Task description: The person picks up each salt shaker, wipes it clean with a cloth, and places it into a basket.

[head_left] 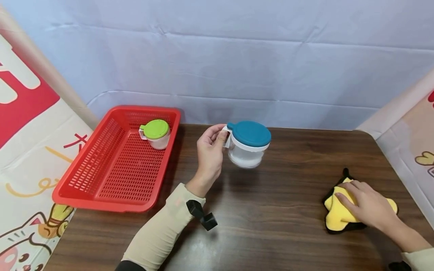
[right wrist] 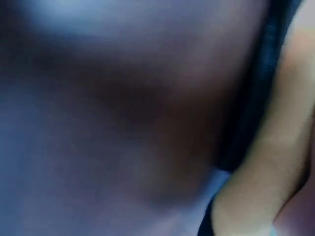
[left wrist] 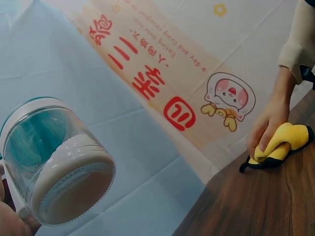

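Observation:
My left hand (head_left: pixel 210 150) pinches the white handle of a clear seasoning jar (head_left: pixel 246 155) with a blue lid, held up off the table. In the left wrist view, the jar (left wrist: pixel 64 167) shows whitish contents in its lower part. At the right, my right hand (head_left: pixel 367 205) lies over a bunched yellow cloth (head_left: pixel 335 220) with black edging, fingers bent onto its folds. The left wrist view also has this cloth (left wrist: pixel 290 137) under the hand, on the tabletop. The right wrist view is blurred, showing mostly dark shapes and a sleeve.
A red perforated basket (head_left: pixel 116 205) stands on the left of the wooden table (head_left: pixel 288 233). Inside its far right corner sits a similar jar with a green lid (head_left: pixel 156 129). A pale cloth backdrop (head_left: pixel 237 67) rises behind the table, with printed sheets at both sides.

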Tool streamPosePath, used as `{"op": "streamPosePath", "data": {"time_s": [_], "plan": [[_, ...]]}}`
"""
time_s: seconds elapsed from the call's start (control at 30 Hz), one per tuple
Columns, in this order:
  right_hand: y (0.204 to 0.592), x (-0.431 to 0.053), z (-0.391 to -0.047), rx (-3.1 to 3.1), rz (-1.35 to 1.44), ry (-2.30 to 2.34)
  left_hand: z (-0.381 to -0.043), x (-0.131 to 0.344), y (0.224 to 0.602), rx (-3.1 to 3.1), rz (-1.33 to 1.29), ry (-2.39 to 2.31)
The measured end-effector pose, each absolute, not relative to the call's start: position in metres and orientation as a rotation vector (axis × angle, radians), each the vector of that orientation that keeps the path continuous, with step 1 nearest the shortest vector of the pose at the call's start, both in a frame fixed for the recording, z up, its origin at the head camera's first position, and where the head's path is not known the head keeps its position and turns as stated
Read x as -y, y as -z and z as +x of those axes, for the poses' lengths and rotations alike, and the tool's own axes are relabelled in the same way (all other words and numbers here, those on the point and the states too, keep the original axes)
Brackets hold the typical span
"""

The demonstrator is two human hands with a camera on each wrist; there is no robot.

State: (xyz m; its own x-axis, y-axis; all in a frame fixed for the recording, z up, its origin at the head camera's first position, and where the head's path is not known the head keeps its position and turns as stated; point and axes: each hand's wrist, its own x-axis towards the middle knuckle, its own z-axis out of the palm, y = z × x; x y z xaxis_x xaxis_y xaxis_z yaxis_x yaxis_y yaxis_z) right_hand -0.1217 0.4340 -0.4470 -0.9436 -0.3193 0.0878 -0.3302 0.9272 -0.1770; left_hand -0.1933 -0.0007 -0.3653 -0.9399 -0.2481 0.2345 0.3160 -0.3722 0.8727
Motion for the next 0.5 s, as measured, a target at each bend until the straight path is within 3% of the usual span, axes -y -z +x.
{"op": "streamPosePath", "data": {"time_s": [0.5], "plan": [[0.4549, -0.4389, -0.1224, 3.062, 0.461, -0.355, -0.1939, 0.0023, 0.3553, 1.581, -0.14, 2.312]]}}
